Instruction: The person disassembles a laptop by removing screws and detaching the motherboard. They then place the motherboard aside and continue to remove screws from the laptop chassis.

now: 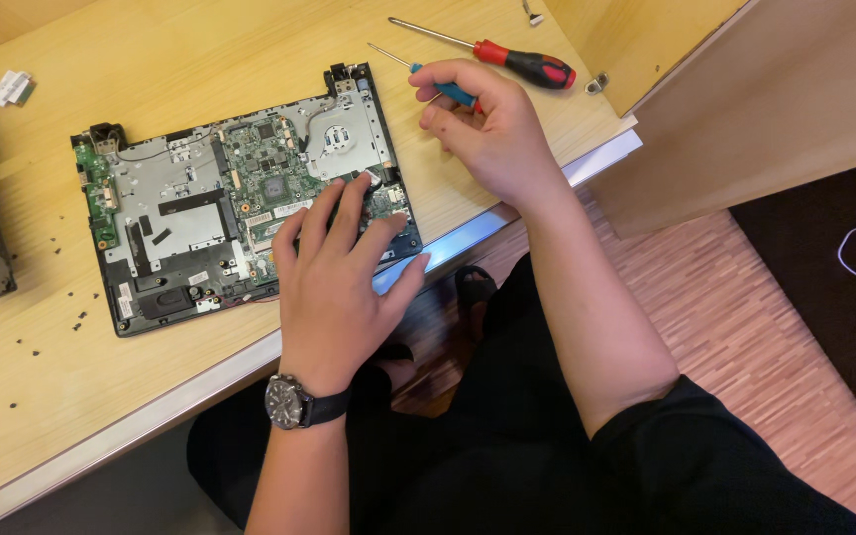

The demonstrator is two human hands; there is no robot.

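Green circuit board (269, 183) lies under left hand (334, 277) fingertips.

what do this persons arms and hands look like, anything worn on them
Both forearms are bare, with no gloves. The left hand has a dark round-faced wristwatch on a black strap at the wrist. The right hand wears nothing; a black short sleeve covers that upper arm.

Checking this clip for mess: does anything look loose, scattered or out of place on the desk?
Yes. Small black screws lie scattered loose on the desk left of the opened laptop, not gathered in any tray. The left hand rests on the board; the right hand holds a blue screwdriver.
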